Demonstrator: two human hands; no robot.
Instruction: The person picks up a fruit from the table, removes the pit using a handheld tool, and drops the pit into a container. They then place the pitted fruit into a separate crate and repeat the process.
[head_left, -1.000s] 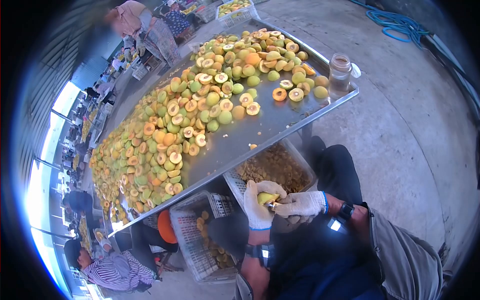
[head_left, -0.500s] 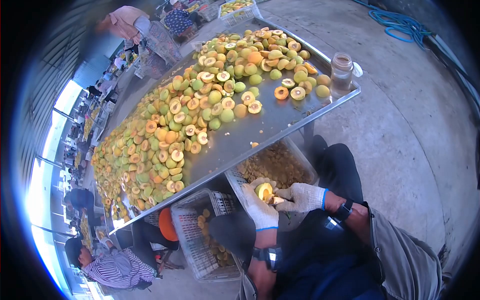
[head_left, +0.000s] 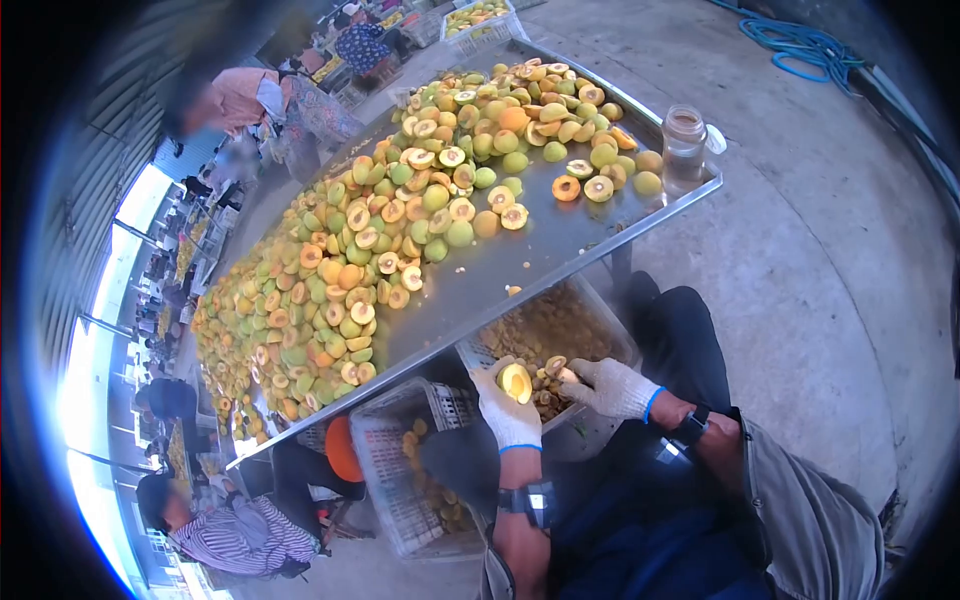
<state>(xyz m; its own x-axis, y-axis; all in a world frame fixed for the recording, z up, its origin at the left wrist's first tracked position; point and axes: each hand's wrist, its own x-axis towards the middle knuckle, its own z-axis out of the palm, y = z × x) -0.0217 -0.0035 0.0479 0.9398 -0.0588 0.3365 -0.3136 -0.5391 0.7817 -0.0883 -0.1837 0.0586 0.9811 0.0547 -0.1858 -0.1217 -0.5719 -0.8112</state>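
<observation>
My left hand (head_left: 508, 412), in a white knit glove with a blue cuff, is closed around an apricot half (head_left: 515, 383) with its hollowed yellow face up. My right hand (head_left: 618, 390), gloved alike, is just to the right, thumb and fingers pinched together. A brownish pit-like piece (head_left: 556, 366) shows by its fingertips; whatever lies inside the pinch is too small to make out. Both hands are above the near edge of a white crate (head_left: 622, 345) holding many brown pits and scraps. Halved apricots (head_left: 345, 270) are heaped on the metal table (head_left: 455, 300) beyond.
A clear jar (head_left: 684, 150) stands at the table's right corner. Below the table is another white crate (head_left: 385, 500) with fruit halves. A person in a striped top (head_left: 245, 535) sits at lower left; another in pink (head_left: 245, 100) bends at the far side. A blue hose (head_left: 800, 50) lies on the floor.
My right hand has drawn away to the right from the apricot half. The left hand has shifted slightly left, and the half's hollow now shows. The person in pink has bent lower.
</observation>
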